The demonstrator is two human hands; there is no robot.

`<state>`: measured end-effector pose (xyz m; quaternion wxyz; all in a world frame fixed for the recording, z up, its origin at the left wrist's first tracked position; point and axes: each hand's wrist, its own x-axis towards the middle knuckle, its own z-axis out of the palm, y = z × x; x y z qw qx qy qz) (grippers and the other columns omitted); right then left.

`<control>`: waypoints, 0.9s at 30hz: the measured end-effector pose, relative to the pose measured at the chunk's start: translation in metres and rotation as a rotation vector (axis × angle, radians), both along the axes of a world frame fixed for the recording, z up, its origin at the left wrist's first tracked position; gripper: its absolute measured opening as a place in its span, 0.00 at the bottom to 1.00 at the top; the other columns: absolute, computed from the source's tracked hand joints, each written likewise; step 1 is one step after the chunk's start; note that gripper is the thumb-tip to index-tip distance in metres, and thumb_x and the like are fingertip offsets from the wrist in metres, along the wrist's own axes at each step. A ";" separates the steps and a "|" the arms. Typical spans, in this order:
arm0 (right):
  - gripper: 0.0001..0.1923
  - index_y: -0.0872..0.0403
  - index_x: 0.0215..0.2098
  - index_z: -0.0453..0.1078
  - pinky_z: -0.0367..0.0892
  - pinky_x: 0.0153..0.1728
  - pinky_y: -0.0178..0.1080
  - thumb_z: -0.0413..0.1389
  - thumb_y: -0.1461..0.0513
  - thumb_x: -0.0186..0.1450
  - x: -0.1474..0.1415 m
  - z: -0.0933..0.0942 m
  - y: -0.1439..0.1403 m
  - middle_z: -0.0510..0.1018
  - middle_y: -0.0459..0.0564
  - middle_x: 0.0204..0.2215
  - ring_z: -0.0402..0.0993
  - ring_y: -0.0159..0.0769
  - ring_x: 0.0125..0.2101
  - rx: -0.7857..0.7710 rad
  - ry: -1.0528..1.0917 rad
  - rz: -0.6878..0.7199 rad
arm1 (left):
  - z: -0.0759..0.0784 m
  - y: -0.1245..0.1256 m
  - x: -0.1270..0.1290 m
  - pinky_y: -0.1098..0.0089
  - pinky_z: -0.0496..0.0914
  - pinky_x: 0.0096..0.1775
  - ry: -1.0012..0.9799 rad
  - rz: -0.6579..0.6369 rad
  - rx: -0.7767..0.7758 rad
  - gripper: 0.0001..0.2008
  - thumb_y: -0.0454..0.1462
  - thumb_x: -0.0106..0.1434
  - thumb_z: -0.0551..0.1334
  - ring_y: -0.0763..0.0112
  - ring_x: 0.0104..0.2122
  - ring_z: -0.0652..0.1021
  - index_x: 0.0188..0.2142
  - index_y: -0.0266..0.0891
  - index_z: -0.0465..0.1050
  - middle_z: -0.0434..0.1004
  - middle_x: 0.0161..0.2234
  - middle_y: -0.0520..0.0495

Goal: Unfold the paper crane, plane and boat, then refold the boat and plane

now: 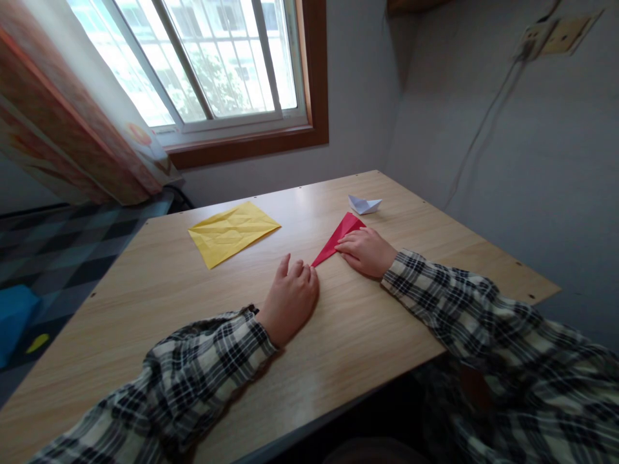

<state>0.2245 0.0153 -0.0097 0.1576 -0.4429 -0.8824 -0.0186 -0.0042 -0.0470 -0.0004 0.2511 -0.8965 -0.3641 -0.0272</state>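
A red sheet of paper [342,233], folded into a narrow pointed shape, lies on the wooden table [367,361]. My right hand [368,250] rests on its right side, fingers together and pressed on the paper. At the paper's near, pointed end is my left hand [293,298], with one finger raised and the others curled at the tip. The left thumb is hidden. Just beyond the red paper stands a small white paper boat [364,205]. A creased yellow sheet of paper [234,233] lies flat at the table's far left.
A window [213,64] with a brown frame is behind the table, with a patterned curtain [72,109] on its left. On the left, a checked surface [97,238] holds a blue object [17,316]. A cord [483,129] hangs from the wall socket at the right.
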 end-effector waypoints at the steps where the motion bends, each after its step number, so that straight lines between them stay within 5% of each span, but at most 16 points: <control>1: 0.14 0.54 0.47 0.78 0.57 0.55 0.49 0.52 0.62 0.70 0.001 0.000 0.000 0.81 0.54 0.49 0.73 0.44 0.51 -0.003 -0.001 -0.003 | 0.000 0.000 0.000 0.47 0.58 0.60 -0.004 0.004 0.000 0.15 0.32 0.69 0.53 0.52 0.47 0.75 0.48 0.27 0.75 0.79 0.42 0.35; 21: 0.14 0.55 0.47 0.78 0.57 0.54 0.48 0.51 0.61 0.70 0.002 -0.001 0.002 0.81 0.54 0.48 0.74 0.44 0.51 -0.001 -0.004 0.008 | -0.003 0.001 0.000 0.47 0.60 0.59 -0.037 0.036 0.043 0.13 0.33 0.68 0.56 0.52 0.47 0.74 0.45 0.28 0.77 0.78 0.44 0.33; 27: 0.15 0.55 0.47 0.78 0.57 0.55 0.48 0.51 0.61 0.70 0.003 0.000 0.003 0.81 0.54 0.49 0.74 0.43 0.50 -0.009 -0.008 0.010 | -0.003 0.000 0.001 0.47 0.61 0.58 -0.007 0.044 0.049 0.11 0.31 0.66 0.56 0.53 0.42 0.76 0.38 0.29 0.78 0.79 0.36 0.37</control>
